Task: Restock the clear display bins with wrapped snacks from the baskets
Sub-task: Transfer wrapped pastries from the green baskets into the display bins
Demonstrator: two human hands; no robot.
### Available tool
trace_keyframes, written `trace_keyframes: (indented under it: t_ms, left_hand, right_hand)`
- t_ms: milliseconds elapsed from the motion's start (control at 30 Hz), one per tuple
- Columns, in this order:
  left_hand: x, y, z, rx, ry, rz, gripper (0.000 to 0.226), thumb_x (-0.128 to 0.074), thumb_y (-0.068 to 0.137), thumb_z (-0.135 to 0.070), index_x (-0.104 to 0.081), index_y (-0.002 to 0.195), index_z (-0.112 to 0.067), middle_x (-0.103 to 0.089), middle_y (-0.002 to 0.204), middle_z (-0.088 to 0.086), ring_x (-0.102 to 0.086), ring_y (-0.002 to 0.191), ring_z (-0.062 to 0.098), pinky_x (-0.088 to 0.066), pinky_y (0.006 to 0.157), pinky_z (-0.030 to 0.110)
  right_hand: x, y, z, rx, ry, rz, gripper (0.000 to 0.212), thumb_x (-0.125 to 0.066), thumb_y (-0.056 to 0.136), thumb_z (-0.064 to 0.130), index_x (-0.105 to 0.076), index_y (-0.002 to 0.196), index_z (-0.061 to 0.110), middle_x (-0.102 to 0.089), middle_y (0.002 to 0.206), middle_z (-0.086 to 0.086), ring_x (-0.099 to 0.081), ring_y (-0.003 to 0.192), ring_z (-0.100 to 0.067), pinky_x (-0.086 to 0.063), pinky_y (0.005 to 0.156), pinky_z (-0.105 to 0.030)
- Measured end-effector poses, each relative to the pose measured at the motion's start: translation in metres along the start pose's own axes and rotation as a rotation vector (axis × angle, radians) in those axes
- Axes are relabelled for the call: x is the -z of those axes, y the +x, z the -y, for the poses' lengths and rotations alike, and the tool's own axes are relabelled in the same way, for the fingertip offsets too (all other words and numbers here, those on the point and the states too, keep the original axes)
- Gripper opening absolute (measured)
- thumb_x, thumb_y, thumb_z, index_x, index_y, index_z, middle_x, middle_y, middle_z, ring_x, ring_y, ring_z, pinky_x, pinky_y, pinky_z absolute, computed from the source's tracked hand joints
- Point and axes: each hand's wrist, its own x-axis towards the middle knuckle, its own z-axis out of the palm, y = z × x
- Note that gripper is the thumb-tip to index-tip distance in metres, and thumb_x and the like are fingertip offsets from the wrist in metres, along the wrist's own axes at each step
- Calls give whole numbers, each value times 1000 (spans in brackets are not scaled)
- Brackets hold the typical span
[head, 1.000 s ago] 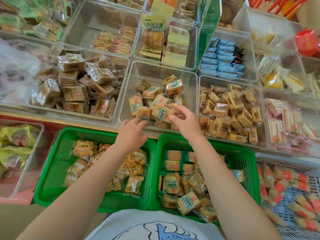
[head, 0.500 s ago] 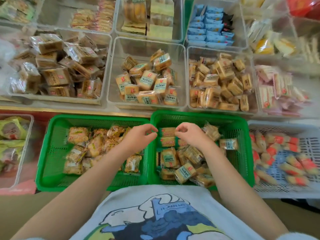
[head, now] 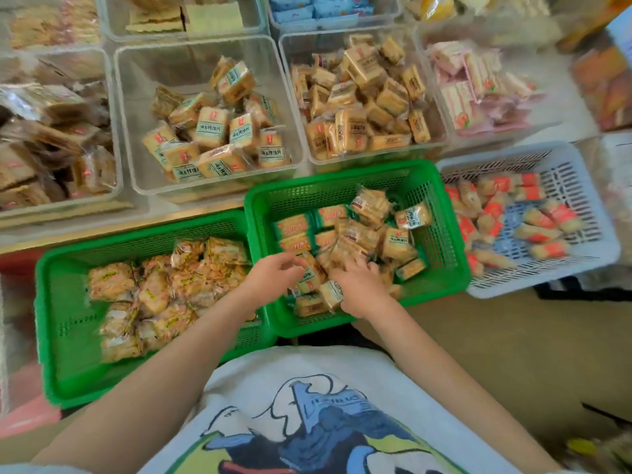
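Both hands, left [head: 273, 278] and right [head: 357, 289], dig into the middle basket [head: 441, 234], fingers curling around snacks [head: 342, 248] (grip blurred, I cannot tell). The far bin [head: 205, 73] is half full; plenty remains.

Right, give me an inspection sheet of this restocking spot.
Surface: shelf edge carries the bins; baskets sit below.
Job's things: middle clear bin part-filled with wrapped snacks; right green basket holds more.
Clutter: left green basket, white basket, neighbouring bins, all stocked.
Hands: left hand and right hand in the right green basket, fingers among packets; grip unclear.
Cables: nothing seen.
Surroundings: tan floor.
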Motion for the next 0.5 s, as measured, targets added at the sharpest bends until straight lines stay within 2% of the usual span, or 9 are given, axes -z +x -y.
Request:
trace_keyframes:
  t_ms: [67,100,133,200,300,400,433,500]
  left_hand:
    - [6,-3,1,0,-13,-18,20,-53,99,-30,-66,114,-25,-72,101,-3,-70,90,20,-56,88,42]
    - [10,-5,2,-5,-18,-41,21,-53,100,-31,-66,115,-24,-72,101,-4,-69,91,17,-55,91,43]
    - [14,-8,2,-13,-40,-72,22,-53,100,-33,-66,116,-23,-71,101,-4,-68,91,14,-54,90,41]
    - [21,-15,1,-35,-141,-127,26,-55,99,-41,-64,116,-24,-70,103,-5,-67,92,11,-53,86,36]
    - [31,-29,-5,-125,-273,-221,22,-65,93,-44,-61,110,-31,-70,103,-5,-68,94,13,-56,84,33]
    - [52,-42,-10,-177,-455,-394,16,-68,92,-36,-66,105,-28,-74,99,-3,-71,92,16,-59,88,39]
    - [62,-47,-11,-182,-519,-412,17,-66,94,-35,-68,107,-24,-75,98,-2,-72,91,17,-58,89,41]
    - [83,-55,-9,-195,-632,-392,21,-62,97,-30,-70,113,-19,-77,100,0,-73,91,22,-57,90,42]
  right_hand:
    - [2,3,6,-22,106,-105,62,-66,86,24,-44,144,22,-33,151,-14,-23,141,-35,-25,114,-52]
    - [6,3,9,-20,222,-151,64,-69,86,32,-43,143,23,-35,146,-12,-27,138,-34,-30,111,-50]
    - [12,2,13,-7,364,-192,65,-72,85,36,-43,142,24,-37,142,-10,-32,134,-31,-35,108,-48]
    - [31,0,24,66,610,-265,63,-75,84,32,-44,138,26,-40,137,-3,-43,126,-24,-44,99,-41]
    - [67,-2,45,210,674,-341,59,-76,85,30,-46,136,32,-46,132,4,-51,115,-17,-49,91,-36]
    - [106,-1,65,320,784,-389,52,-79,84,40,-55,130,33,-48,125,7,-51,112,-10,-47,95,-27]
    - [118,0,70,324,866,-391,48,-77,85,41,-57,127,34,-50,125,8,-53,113,-9,-47,95,-25]
    - [140,4,80,280,1064,-300,37,-71,90,42,-59,124,36,-55,126,6,-59,110,-13,-53,91,-33]
